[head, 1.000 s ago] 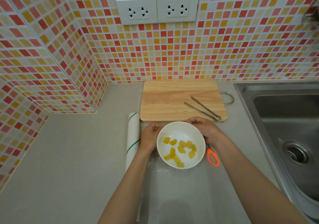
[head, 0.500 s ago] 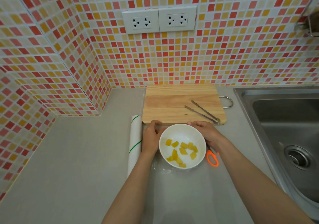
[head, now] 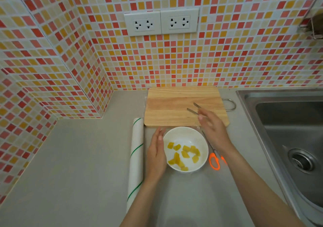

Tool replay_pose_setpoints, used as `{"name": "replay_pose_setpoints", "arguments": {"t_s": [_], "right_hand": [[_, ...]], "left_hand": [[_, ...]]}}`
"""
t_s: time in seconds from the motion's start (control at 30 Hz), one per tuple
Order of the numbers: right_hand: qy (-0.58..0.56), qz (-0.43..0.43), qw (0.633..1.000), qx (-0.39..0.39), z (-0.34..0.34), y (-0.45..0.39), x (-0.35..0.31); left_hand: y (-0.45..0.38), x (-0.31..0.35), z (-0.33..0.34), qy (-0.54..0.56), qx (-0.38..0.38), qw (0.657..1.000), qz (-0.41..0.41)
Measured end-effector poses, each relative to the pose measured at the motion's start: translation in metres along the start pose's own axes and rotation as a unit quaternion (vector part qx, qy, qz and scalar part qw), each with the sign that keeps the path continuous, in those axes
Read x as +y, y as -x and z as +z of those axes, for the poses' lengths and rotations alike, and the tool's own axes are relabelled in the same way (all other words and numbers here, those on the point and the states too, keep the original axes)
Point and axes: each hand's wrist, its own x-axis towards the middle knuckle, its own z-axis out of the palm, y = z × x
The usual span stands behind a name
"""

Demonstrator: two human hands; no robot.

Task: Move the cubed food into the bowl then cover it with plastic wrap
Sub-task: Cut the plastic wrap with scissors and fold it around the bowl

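On the counter, against the board's near edge: bowl [head: 185,149], sitting on a spread sheet of plastic wrap [head: 183,191], likely so the film can fold up over it.
Food: yellow cubes [head: 183,154] already inside the bowl.
Left hand [head: 156,154]: flat, fingers straight, against the bowl's left side, steadying it.
Right hand [head: 212,130]: open, empty, right of the bowl, over the tongs [head: 192,109].
Roll [head: 136,158]: left of the bowl.
Scissors [head: 214,160]: right of the bowl, within reach for cutting.

Two bare forearms are showing from the lower edge, with no sleeves, watch or rings covering them. The left hand [head: 156,154] and the right hand [head: 213,129] are both ungloved, each showing slim fingers and short, plain, unpainted nails.
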Motion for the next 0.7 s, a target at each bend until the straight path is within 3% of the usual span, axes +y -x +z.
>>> {"name": "replay_pose_setpoints", "arguments": {"t_s": [0.1, 0.2, 0.27, 0.37, 0.43, 0.5, 0.57, 0.63, 0.7], "right_hand": [[-0.036, 0.046, 0.992, -0.112, 0.017, 0.022, 0.004], [-0.092, 0.130, 0.983, -0.088, 0.024, 0.028, 0.014], [-0.194, 0.205, 0.955, -0.090, 0.023, 0.027, 0.016], [-0.326, 0.264, 0.902, -0.097, 0.023, 0.027, 0.020], [-0.348, 0.284, 0.889, -0.084, 0.022, 0.028, 0.024], [-0.295, 0.279, 0.913, -0.050, 0.023, 0.026, 0.023], [-0.226, 0.240, 0.943, 0.039, 0.026, 0.026, 0.022], [-0.202, 0.179, 0.949, 0.161, 0.026, 0.033, 0.020], [-0.206, 0.137, 0.950, 0.191, 0.026, 0.043, 0.020]], "left_hand": [[0.004, -0.010, 0.009, 0.021, -0.023, 0.999, -0.019], [-0.001, -0.012, 0.013, 0.043, -0.020, 0.998, -0.046], [-0.008, -0.015, 0.015, 0.090, -0.018, 0.993, -0.077], [-0.016, -0.013, 0.018, 0.236, -0.036, 0.956, -0.168], [-0.017, -0.009, 0.018, 0.301, -0.030, 0.934, -0.187], [-0.018, -0.006, 0.016, 0.326, -0.013, 0.926, -0.188], [-0.018, -0.004, 0.014, 0.304, 0.017, 0.936, -0.176], [-0.015, -0.005, 0.014, 0.247, 0.064, 0.954, -0.159], [-0.003, -0.012, 0.015, 0.177, 0.123, 0.965, -0.151]]}}
